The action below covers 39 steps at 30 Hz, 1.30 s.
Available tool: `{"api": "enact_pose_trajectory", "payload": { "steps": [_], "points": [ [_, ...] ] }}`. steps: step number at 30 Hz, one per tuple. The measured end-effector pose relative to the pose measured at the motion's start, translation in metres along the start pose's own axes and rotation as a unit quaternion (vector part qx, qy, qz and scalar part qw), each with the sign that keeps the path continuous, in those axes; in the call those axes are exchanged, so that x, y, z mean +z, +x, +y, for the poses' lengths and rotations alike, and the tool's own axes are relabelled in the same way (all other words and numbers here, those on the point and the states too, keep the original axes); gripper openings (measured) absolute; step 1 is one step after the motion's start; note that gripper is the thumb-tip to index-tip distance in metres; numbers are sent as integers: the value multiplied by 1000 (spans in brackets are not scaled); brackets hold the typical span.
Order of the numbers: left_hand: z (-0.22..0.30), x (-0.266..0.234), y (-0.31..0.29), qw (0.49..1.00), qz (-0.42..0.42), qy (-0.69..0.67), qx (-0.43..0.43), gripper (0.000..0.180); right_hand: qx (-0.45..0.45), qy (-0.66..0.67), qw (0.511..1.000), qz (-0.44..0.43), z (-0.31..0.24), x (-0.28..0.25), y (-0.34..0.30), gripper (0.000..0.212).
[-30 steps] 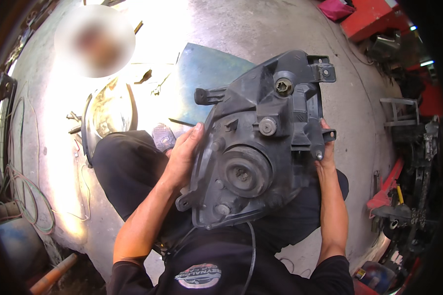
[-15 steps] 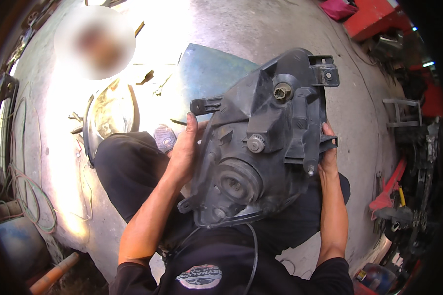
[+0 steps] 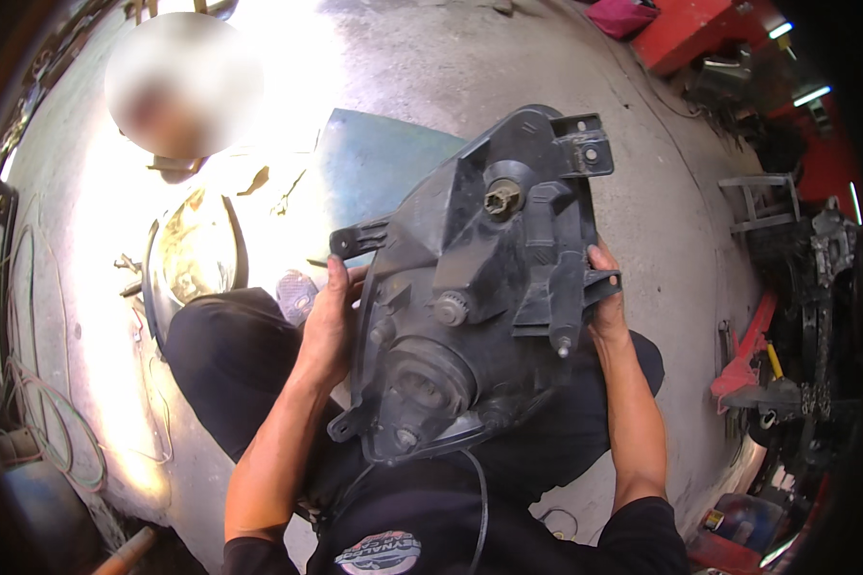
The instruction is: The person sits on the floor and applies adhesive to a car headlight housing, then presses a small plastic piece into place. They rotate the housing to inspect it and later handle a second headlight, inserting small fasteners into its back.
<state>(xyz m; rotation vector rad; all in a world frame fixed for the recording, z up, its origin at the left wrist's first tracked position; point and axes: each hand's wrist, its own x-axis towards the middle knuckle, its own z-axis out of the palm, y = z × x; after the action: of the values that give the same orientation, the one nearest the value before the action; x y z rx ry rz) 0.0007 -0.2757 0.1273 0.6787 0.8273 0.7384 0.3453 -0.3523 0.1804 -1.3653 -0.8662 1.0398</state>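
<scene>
Between my two hands I hold a large black car headlight housing [image 3: 460, 297], its back side facing up toward me. My left hand [image 3: 331, 326] grips the left edge below a mounting tab, thumb up and the other fingers partly hidden behind. On the opposite edge, my right hand [image 3: 606, 297] wraps round the rim beside a small bracket, most of its fingers out of sight. The housing shows a round cap low down, a ribbed knob in the middle and a tan bulb socket [image 3: 501, 198] near the top. It hangs tilted over my lap.
A second headlight with a clear lens [image 3: 194, 251] lies on the concrete left of my knee. Ahead is a flat blue-green sheet [image 3: 393, 158]. Hoses [image 3: 53, 431] coil at far left. Along the right stand a grey metal stand [image 3: 762, 203] and a red jack-like tool [image 3: 746, 355].
In the view, the headlight housing and both hands have shifted slightly left and down, along with the surroundings. My grip stays the same.
</scene>
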Motion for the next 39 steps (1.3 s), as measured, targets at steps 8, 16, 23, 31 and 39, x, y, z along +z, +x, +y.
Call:
{"api": "enact_pose_trajectory", "payload": {
  "steps": [8,16,23,31,39],
  "points": [
    [-15,-11,-19,998,-56,17,-25,78,-21,9,1000,-21,-12,-2,7,76],
    [-21,-6,-25,999,-31,8,-34,77,29,4,997,-65,-11,-22,17,73],
    [-15,-1,-29,999,-49,-12,-10,60,9,61,993,-99,-41,-25,52,88],
    [-13,-5,-29,998,-47,49,-5,76,33,-34,993,-111,-35,-12,71,77],
    [-12,-1,-30,998,-42,39,-3,80,-7,-27,997,-79,-25,-12,72,63]
  ]
}}
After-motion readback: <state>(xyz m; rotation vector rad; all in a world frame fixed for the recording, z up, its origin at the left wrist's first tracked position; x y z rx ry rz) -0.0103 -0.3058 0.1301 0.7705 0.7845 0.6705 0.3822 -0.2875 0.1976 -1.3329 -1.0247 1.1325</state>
